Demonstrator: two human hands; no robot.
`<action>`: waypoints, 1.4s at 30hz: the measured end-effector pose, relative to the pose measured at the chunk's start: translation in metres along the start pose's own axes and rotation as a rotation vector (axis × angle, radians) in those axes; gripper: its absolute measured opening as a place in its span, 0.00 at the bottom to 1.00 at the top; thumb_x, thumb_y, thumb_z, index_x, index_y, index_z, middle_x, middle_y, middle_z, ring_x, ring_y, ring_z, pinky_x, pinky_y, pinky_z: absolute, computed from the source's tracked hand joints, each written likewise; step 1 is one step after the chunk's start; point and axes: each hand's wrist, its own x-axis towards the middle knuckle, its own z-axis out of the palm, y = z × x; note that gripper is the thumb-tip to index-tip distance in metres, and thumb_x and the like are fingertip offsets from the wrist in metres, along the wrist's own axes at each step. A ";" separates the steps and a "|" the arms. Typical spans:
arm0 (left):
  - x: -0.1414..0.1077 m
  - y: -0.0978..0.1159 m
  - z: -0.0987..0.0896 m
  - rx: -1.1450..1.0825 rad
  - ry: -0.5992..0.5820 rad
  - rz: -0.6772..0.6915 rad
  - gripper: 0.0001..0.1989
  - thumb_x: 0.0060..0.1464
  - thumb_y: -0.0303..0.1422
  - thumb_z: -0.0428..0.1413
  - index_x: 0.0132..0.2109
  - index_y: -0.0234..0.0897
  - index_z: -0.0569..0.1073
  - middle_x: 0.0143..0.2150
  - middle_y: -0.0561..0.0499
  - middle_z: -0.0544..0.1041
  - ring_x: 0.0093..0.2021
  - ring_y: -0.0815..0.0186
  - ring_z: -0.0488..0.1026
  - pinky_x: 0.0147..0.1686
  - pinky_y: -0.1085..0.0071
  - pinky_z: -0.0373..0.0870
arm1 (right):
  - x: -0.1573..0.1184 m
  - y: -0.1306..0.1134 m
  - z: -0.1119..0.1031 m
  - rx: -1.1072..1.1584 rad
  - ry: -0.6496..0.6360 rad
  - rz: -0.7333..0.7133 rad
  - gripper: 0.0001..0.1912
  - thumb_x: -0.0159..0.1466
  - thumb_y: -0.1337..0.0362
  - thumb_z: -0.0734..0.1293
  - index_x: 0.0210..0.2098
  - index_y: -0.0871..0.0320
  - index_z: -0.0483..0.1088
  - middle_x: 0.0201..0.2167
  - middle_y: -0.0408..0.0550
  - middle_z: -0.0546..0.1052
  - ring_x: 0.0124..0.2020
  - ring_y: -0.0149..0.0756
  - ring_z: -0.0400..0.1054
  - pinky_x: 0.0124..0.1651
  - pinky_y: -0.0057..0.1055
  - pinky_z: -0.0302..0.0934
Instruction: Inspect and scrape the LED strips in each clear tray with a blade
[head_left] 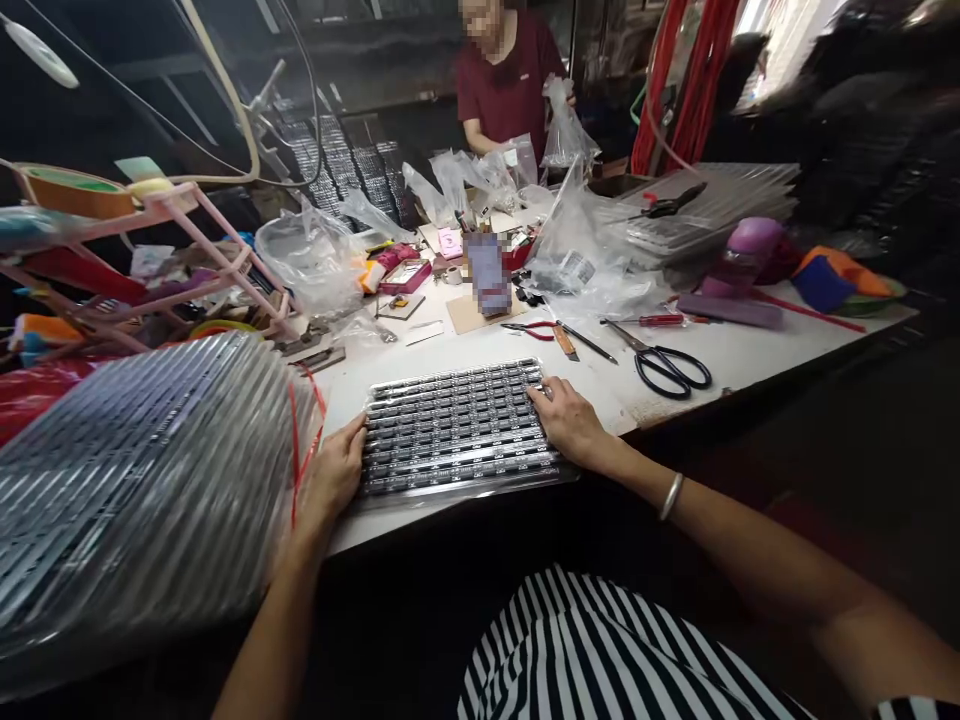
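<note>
A clear plastic tray [457,425] filled with rows of small dark parts lies at the near edge of the white table. My left hand [339,468] grips its left edge, fingers against the side. At the opposite side, my right hand [568,420] holds the upper right edge, with the fingertips on the tray's rim. To the left of my left hand stands a tall stack of similar clear trays [165,470], with a red strap [296,460] along its right side.
Black-handled scissors [664,368], red pliers [534,327] and an orange cutter [565,341] lie beyond my right hand. Plastic bags [577,260] and a pink rack [225,255] stand farther back. Across the table, a person [510,90] in a dark red shirt handles bags.
</note>
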 end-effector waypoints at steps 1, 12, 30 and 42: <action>-0.001 0.000 0.001 -0.036 0.011 -0.008 0.26 0.60 0.39 0.40 0.59 0.33 0.69 0.58 0.46 0.72 0.56 0.60 0.70 0.57 0.65 0.65 | 0.001 0.001 0.002 0.016 0.014 0.008 0.22 0.67 0.69 0.54 0.59 0.59 0.65 0.56 0.58 0.66 0.51 0.44 0.62 0.47 0.34 0.64; -0.002 0.001 0.003 -0.059 0.007 -0.083 0.26 0.61 0.39 0.41 0.59 0.29 0.68 0.57 0.41 0.73 0.56 0.58 0.70 0.59 0.61 0.62 | 0.001 0.007 0.021 0.151 0.154 -0.018 0.23 0.68 0.66 0.54 0.58 0.64 0.67 0.58 0.58 0.68 0.47 0.46 0.61 0.51 0.40 0.64; -0.132 0.035 -0.022 -0.098 -0.218 0.016 0.28 0.61 0.30 0.42 0.68 0.46 0.51 0.68 0.51 0.57 0.68 0.60 0.52 0.65 0.55 0.54 | 0.018 0.067 0.019 0.573 0.159 -0.103 0.18 0.66 0.65 0.57 0.50 0.57 0.73 0.49 0.51 0.76 0.50 0.41 0.67 0.54 0.43 0.62; -0.150 0.013 0.009 0.157 0.159 0.176 0.28 0.64 0.28 0.41 0.69 0.42 0.47 0.64 0.45 0.65 0.67 0.58 0.55 0.61 0.58 0.54 | -0.056 0.096 0.004 0.300 -0.029 -0.481 0.42 0.55 0.77 0.54 0.67 0.45 0.49 0.64 0.43 0.61 0.55 0.40 0.63 0.48 0.39 0.63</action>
